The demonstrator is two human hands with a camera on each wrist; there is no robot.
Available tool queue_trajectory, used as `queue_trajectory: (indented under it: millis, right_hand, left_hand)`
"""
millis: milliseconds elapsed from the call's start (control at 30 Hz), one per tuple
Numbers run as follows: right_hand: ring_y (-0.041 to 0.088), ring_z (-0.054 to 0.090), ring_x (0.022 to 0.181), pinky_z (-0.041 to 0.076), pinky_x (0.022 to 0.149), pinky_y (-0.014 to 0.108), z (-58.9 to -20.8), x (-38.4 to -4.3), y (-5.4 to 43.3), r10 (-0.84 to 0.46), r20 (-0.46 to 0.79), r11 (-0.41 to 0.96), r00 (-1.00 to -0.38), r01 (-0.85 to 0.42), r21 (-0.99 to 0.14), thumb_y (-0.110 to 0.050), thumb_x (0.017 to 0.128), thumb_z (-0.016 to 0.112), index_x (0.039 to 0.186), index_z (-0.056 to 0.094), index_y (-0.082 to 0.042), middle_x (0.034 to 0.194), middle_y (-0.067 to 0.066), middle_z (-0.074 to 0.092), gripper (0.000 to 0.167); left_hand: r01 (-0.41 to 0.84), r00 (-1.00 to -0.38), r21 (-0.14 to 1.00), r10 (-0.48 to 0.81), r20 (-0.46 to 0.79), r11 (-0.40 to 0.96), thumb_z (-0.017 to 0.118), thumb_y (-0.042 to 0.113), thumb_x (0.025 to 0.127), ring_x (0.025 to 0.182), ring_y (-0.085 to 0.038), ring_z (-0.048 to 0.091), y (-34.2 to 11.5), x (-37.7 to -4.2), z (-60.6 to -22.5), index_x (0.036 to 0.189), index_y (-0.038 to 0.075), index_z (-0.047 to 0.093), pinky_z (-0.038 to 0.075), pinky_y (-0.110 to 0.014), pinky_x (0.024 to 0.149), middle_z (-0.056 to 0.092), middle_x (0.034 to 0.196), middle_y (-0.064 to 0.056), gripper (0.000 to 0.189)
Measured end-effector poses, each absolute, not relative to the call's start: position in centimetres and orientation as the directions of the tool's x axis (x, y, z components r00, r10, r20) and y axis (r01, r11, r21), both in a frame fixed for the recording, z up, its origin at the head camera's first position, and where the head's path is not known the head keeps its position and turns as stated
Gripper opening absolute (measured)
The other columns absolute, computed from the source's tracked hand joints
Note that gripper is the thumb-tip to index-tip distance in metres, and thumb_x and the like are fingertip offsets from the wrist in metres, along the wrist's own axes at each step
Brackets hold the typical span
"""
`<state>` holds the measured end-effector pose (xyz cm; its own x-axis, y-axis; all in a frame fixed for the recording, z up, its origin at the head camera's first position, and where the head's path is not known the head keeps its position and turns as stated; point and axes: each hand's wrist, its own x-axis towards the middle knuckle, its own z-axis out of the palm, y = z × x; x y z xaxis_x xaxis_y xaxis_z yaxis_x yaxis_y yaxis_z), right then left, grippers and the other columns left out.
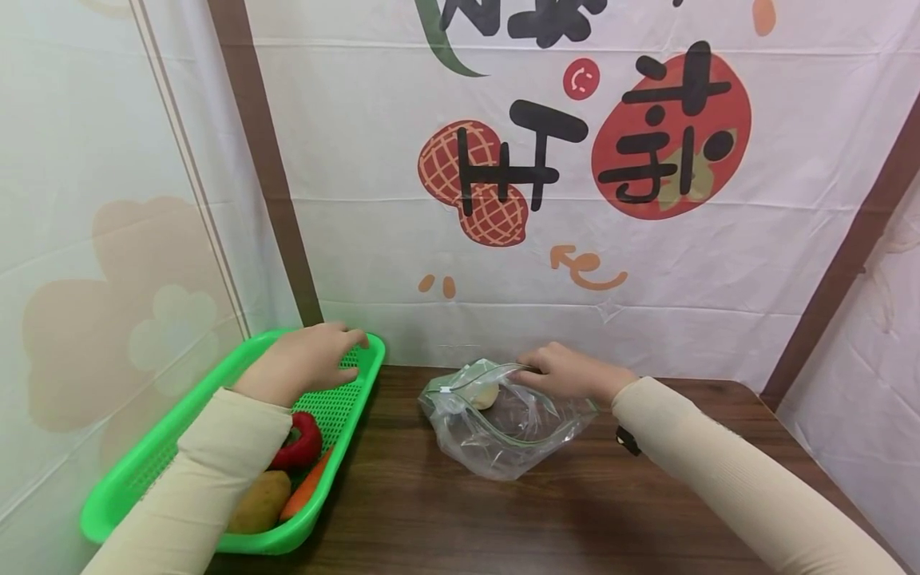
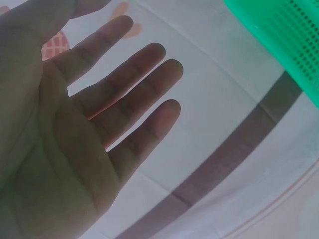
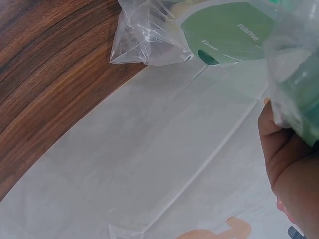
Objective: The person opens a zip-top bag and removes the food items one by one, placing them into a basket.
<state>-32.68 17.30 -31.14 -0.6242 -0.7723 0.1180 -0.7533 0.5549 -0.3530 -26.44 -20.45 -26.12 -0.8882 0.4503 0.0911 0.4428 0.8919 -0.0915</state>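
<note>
My left hand [image 1: 305, 363] is over the far part of a green plastic basket [image 1: 374, 359], its fingers spread and loosely bent with nothing between them. In the left wrist view its palm and parted fingers [image 2: 144, 119] show bare. On the table, my right hand [image 1: 568, 371] pinches the rim of a clear zip bag [image 1: 496, 455], whose mouth stands open. A pale, roundish item [image 1: 486, 395] lies inside the bag, partly hidden by the plastic. The right wrist view shows the bag's green label [image 3: 229, 32] and the right hand [image 3: 294, 169] at its edge.
Inside the basket are a red bell pepper [image 1: 305, 441], a carrot [image 1: 307, 485] and a yellow-brown, potato-like item [image 1: 262, 503], partly behind the left sleeve. The brown wooden table [image 1: 467, 519] meets a printed white curtain [image 1: 359, 239] at the back.
</note>
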Motion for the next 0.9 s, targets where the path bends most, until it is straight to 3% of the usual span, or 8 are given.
queue_trajectory:
  millis: [133, 233, 367, 500, 600, 767, 900]
  right_hand:
    - [0.003, 0.036, 0.050, 0.038, 0.055, 0.025, -31.1, -32.6, 17.3, -0.774, 0.124, 0.551, -0.621, -0.757, -0.351, -0.031, 0.104, 0.056, 0.072, 0.046, -0.019, 0.059, -0.011, 0.036, 0.035]
    - [0.003, 0.036, 0.049, 0.038, 0.055, 0.025, -31.1, -32.7, 17.1, -0.777, 0.129, 0.548, -0.616, -0.763, -0.344, -0.030, 0.104, 0.056, 0.072, 0.046, -0.020, 0.059, -0.011, 0.036, 0.035]
    - [0.003, 0.037, 0.050, 0.038, 0.056, 0.025, -31.0, -32.8, 16.9, -0.783, 0.131, 0.543, -0.608, -0.770, -0.335, -0.029, 0.104, 0.056, 0.072, 0.046, -0.020, 0.059, -0.011, 0.036, 0.035]
    - [0.003, 0.038, 0.051, 0.038, 0.056, 0.025, -31.0, -32.9, 16.7, -0.787, 0.135, 0.536, -0.602, -0.776, -0.332, -0.030, 0.104, 0.056, 0.072, 0.047, -0.020, 0.060, -0.012, 0.037, 0.035]
    - [0.003, 0.036, 0.049, 0.038, 0.054, 0.025, -31.2, -33.0, 16.7, -0.788, 0.134, 0.534, -0.601, -0.775, -0.339, -0.030, 0.105, 0.055, 0.072, 0.047, -0.020, 0.059, -0.011, 0.037, 0.035]
    - [0.003, 0.038, 0.049, 0.040, 0.055, 0.025, -31.0, -33.0, 16.5, -0.790, 0.133, 0.530, -0.599, -0.775, -0.345, -0.026, 0.105, 0.053, 0.074, 0.053, -0.019, 0.059, -0.011, 0.040, 0.032]
    - [0.004, 0.038, 0.050, 0.039, 0.055, 0.025, -30.8, -32.8, 16.2, -0.790, 0.125, 0.532, -0.601, -0.772, -0.349, -0.023, 0.106, 0.052, 0.074, 0.054, -0.018, 0.060, -0.010, 0.042, 0.032]
  left_hand:
    - [0.481, -0.863, -0.095, 0.490, 0.123, 0.871, 0.071, 0.018, 0.090, 0.092, -0.026, 0.063, -19.5, -25.9, -25.9, 0.118, 0.011, 0.066, 0.054, -0.043, 0.078, 0.064, 0.108, -0.009, 0.029]
    - [0.559, -0.811, -0.069, 0.563, 0.159, 0.826, 0.070, 0.019, 0.092, 0.091, -0.022, 0.063, -18.4, -25.7, -26.1, 0.117, 0.013, 0.067, 0.054, -0.040, 0.078, 0.064, 0.109, -0.006, 0.027]
    - [0.718, -0.673, -0.019, 0.701, 0.235, 0.696, 0.070, 0.017, 0.093, 0.093, -0.017, 0.064, -16.0, -25.5, -26.5, 0.116, 0.014, 0.068, 0.054, -0.036, 0.080, 0.064, 0.110, 0.000, 0.023]
    - [0.848, -0.496, -0.020, 0.805, 0.326, 0.530, 0.069, 0.014, 0.092, 0.083, -0.010, 0.060, -13.2, -24.9, -26.7, 0.111, 0.018, 0.069, 0.053, -0.028, 0.073, 0.064, 0.102, 0.005, 0.020]
    - [0.897, -0.398, -0.042, 0.843, 0.363, 0.441, 0.069, 0.013, 0.091, 0.078, -0.009, 0.056, -11.3, -24.7, -26.7, 0.107, 0.019, 0.069, 0.050, -0.025, 0.070, 0.062, 0.096, 0.005, 0.017]
    - [0.925, -0.323, -0.079, 0.880, 0.349, 0.371, 0.068, 0.011, 0.091, 0.079, -0.009, 0.055, -8.6, -24.5, -26.9, 0.103, 0.018, 0.069, 0.048, -0.023, 0.073, 0.061, 0.094, 0.006, 0.014]
    - [0.917, -0.270, -0.200, 0.905, 0.329, 0.346, 0.067, 0.009, 0.089, 0.074, -0.010, 0.054, -6.5, -24.5, -27.4, 0.097, 0.016, 0.069, 0.047, -0.023, 0.067, 0.060, 0.087, 0.005, 0.011]
